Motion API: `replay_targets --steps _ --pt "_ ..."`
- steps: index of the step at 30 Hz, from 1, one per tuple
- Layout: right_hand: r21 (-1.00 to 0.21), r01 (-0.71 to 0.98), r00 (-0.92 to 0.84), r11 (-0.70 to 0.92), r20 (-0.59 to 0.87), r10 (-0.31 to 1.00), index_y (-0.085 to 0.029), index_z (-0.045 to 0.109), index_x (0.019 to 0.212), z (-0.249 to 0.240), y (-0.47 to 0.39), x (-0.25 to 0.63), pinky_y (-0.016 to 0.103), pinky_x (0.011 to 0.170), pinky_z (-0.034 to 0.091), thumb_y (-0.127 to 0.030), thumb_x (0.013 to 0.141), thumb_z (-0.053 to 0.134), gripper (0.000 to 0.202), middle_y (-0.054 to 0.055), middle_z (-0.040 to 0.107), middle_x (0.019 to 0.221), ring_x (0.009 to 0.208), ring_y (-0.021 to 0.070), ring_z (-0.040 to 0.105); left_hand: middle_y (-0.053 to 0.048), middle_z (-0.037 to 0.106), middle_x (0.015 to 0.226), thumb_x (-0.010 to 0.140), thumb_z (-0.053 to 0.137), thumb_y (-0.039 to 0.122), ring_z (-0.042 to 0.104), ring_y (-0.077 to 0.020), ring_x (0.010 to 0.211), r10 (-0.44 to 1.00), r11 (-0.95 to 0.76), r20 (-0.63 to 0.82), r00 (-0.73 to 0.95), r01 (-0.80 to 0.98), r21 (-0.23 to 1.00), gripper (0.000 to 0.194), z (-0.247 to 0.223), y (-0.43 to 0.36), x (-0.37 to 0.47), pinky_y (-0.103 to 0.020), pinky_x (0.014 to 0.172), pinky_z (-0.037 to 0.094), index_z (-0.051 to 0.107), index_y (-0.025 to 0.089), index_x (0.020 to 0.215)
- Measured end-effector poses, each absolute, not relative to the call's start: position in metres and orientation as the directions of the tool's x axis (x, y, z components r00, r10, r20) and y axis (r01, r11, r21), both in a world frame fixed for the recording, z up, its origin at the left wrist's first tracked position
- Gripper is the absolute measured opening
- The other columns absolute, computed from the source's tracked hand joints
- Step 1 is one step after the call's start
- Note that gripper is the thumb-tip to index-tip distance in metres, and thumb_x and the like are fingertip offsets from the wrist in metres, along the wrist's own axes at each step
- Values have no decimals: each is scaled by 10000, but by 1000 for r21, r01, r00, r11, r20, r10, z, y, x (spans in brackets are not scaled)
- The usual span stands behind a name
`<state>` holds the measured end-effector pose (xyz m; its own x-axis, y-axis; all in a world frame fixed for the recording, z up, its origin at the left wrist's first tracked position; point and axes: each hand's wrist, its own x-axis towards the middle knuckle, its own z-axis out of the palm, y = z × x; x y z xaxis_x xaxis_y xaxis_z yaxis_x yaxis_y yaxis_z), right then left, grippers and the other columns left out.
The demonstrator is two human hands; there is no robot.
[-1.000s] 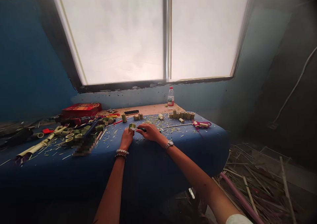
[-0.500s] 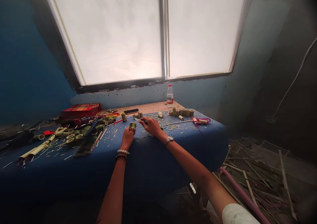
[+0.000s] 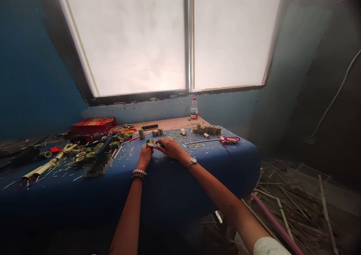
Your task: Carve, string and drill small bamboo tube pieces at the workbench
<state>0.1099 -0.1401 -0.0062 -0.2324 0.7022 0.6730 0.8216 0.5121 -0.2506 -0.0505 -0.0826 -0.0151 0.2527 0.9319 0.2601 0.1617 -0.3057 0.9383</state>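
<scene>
Split bamboo poles point(image 3: 50, 164): lying at far left on the blue cloth point(image 3: 180, 187), well apart from the work.
Left hand point(image 3: 144, 155): fingers closed round the lower part of 1 green bamboo piece point(image 3: 149, 141), whose top shows above the grip.
Bamboo piece: in the left hand, just left of the right hand point(image 3: 169, 148); the step in hand appears to be trimming or shaving it.
Knife point(image 3: 151, 144): blade across the near side of the bamboo piece; whether the edge bites cannot be told. The next move seems to call for a steady left grip, 1 short controlled stroke, and fingertips clear of the blade.
Right hand: narrow grip round the knife's dark handle, blade pointing left.
Row of bamboo cylinders point(image 3: 210, 129): upright, beyond and right of the right hand, apart from it.
</scene>
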Motion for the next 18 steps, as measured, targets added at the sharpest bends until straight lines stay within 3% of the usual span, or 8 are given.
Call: replay_targets --steps 3,8,18 --pt "-207 846 -247 492 665 704 -166 688 1164 -5 -140 109 272 815 465 -457 1062 537 343 122 763 1095 1003 224 722 56 360 559 897 431 409 298 -94 476 932 -291 248 265 138 947 310 -15 -82 -51 -246 474 235 394 221 653" --pt "-108 929 -220 354 607 764 -162 663 1066 -6 -140 108 266 659 356 -499 1080 479 384 102 746 871 804 221 706 59 331 543 882 441 361 254 -88 464 932 -251 211 295 105 962 289 -12 -84 -52 -253 472 216 382 224 635" --pt "-88 903 -287 420 604 743 -172 587 1037 -6 -142 107 285 633 282 -468 1109 419 348 72 705 878 759 192 636 61 252 523 852 493 342 165 -72 451 915 -194 168 366 34 980 330 -11 -86 -56 -253 456 132 348 226 579"
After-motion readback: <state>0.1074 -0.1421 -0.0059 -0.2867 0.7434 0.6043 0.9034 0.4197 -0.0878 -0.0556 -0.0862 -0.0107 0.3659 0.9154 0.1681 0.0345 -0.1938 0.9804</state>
